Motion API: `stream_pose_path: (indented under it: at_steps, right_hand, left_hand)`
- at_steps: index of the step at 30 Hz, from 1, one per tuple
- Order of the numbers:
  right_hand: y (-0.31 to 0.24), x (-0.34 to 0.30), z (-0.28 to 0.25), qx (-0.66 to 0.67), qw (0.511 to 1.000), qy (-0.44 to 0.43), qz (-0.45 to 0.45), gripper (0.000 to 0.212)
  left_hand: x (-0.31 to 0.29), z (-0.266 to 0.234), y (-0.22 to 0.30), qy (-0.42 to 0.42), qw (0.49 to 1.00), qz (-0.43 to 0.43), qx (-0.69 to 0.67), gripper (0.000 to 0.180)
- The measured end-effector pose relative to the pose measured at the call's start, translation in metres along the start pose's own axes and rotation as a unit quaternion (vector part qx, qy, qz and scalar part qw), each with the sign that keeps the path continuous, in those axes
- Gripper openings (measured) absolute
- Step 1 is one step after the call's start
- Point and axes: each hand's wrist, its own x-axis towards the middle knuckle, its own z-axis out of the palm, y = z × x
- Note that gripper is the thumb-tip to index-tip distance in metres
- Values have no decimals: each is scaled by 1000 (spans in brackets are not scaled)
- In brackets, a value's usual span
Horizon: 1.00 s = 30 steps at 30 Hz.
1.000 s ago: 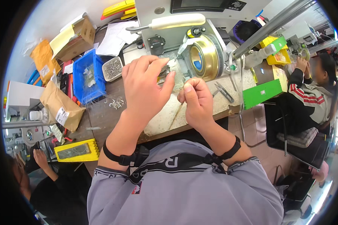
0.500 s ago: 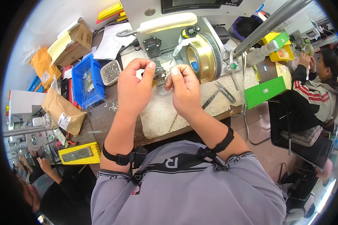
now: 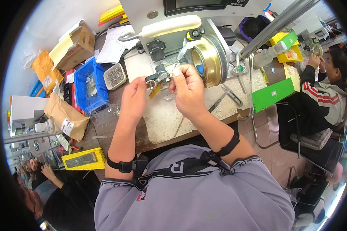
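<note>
My left hand (image 3: pixel 134 99) is closed, thumb and forefinger together, beside the dark round end of a small metal fixture (image 3: pixel 162 74). Whatever those fingers hold is too small to make out. At the fixture's other side my right hand (image 3: pixel 190 92) is pinched, its thumb pressed to the forefinger; any piece between them is hidden. A yellow strip (image 3: pixel 155 92) juts out below the fixture, between my hands. Just beyond my right hand is a large gold-coloured wheel or spool (image 3: pixel 209 63). A pale pointed piece (image 3: pixel 182 53) reaches down toward my right fingertips.
A white-handled tool (image 3: pixel 171 25) lies across the machine. Left are a tray of small metal parts (image 3: pixel 115 76), a blue bin (image 3: pixel 81 90) and a brown parcel (image 3: pixel 66 118). Snips (image 3: pixel 233 96) lie on the right, before a green board (image 3: pixel 272 94). Co-workers sit at both sides.
My left hand has drawn back slightly left and down from the fixture, uncovering its dark round end and the yellow strip. My right hand stays nearly in place, still pinched.
</note>
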Motion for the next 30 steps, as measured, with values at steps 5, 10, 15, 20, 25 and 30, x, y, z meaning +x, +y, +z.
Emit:
stream_pose_path:
  at_steps: [5,10,15,20,25,30]
  right_hand:
    - [0,0,0,-8,1000,6,2,13]
    - [0,0,3,-15,1000,14,-11,12]
    - [1,4,0,-22,1000,15,-16,13]
    - [-1,4,-1,-29,999,9,-10,13]
    - [2,4,1,-30,1000,1,2,12]
    - [2,0,-3,-7,1000,0,15,15]
  left_hand:
    - [-4,-6,-5,-133,980,-35,147,42]
    - [-5,-11,-5,-74,978,-10,194,43]
    - [-21,-9,24,-33,965,-27,259,37]
    - [-50,-14,10,42,880,200,429,35]
    - [-65,18,-26,8,859,218,464,56]
    - [-60,5,-28,-44,903,214,370,63]
